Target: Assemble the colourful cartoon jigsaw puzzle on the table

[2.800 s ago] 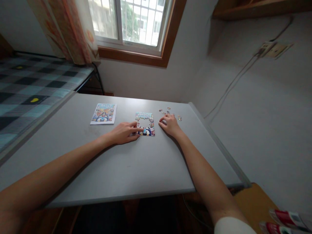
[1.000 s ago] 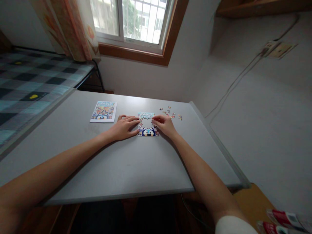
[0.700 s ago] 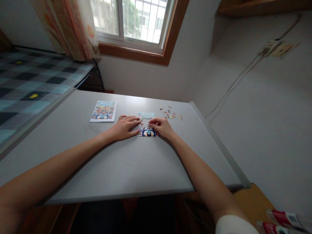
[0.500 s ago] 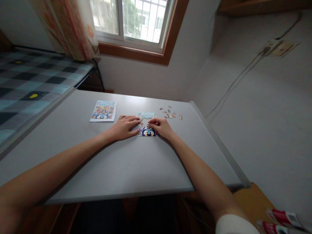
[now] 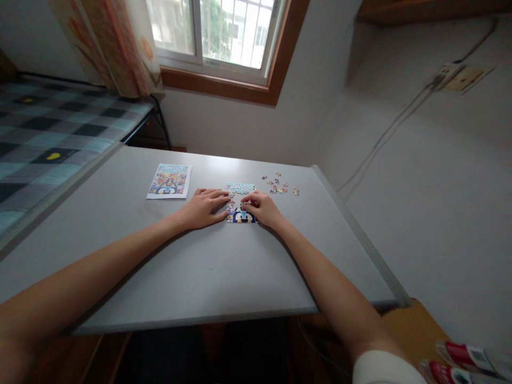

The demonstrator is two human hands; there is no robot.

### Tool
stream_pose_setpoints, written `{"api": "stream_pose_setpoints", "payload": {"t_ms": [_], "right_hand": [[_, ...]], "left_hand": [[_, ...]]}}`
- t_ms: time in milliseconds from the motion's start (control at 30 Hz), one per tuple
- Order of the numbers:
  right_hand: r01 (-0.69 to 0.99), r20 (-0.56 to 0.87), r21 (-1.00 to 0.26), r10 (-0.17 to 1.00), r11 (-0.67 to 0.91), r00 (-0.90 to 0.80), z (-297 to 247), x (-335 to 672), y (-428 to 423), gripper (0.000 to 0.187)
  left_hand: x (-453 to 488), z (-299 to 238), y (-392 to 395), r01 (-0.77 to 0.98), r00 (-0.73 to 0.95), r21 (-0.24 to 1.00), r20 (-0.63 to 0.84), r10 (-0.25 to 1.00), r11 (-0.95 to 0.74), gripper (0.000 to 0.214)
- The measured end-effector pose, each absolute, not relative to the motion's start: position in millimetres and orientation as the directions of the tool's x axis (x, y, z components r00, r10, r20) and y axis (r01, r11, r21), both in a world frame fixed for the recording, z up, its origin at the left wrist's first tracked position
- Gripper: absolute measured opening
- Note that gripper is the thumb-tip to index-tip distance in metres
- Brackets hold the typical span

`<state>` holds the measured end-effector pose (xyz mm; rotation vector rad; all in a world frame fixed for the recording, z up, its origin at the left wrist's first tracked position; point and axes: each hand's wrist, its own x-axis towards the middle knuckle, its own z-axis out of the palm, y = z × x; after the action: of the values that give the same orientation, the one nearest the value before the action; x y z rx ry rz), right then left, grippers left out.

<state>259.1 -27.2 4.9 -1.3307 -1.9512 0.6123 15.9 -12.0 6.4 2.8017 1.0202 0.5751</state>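
Note:
A partly assembled jigsaw puzzle (image 5: 243,217) lies on the pale table, with a light blue lettered strip at its top and a dark blue dog face at its bottom. The table shows through a gap in its middle. My left hand (image 5: 206,208) rests flat with fingers spread, the tips at the puzzle's left edge. My right hand (image 5: 262,207) reaches over the right side, thumb and fingers pinched at the gap's edge. A puzzle piece seems to be between them, mostly hidden. Loose puzzle pieces (image 5: 279,189) are scattered beyond my right hand.
A printed picture sheet (image 5: 169,181) with the same design lies left on the table (image 5: 192,277). A bed (image 5: 76,120) adjoins the table's left side. Cables (image 5: 380,141) hang from a wall socket at right. Red-labelled bottles (image 5: 466,357) lie at lower right.
My right hand's fingertips have shifted very slightly left over the puzzle's gap. My left hand stays in place at the puzzle's edge.

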Motion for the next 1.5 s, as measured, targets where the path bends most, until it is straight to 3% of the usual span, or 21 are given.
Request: {"api": "stream_pose_setpoints", "payload": {"t_ms": [367, 800, 1100, 1500], "right_hand": [[0.665, 0.263, -0.653, 0.932, 0.361, -0.248, 4.2, 258.3, -28.3, 0.008], [0.614, 0.270, -0.714, 0.941, 0.337, -0.203, 4.7, 263.3, -26.7, 0.016], [0.661, 0.275, -0.677, 0.944, 0.325, -0.182, 5.7, 262.9, -27.6, 0.012], [0.773, 0.255, -0.578, 0.958, 0.262, -0.134, -0.5, 258.4, -25.4, 0.031]], "left_hand": [[15.9, 5.2, -10.9, 0.595, 0.705, 0.215, 0.322, 0.632, -0.774, 0.043], [15.8, 4.4, -9.9, 0.596, 0.709, 0.215, 0.312, 0.632, -0.774, 0.045], [15.5, 3.0, -9.7, 0.599, 0.701, 0.211, 0.327, 0.634, -0.772, 0.044], [15.9, 4.5, -10.0, 0.600, 0.706, 0.191, 0.332, 0.626, -0.777, 0.045]]}}
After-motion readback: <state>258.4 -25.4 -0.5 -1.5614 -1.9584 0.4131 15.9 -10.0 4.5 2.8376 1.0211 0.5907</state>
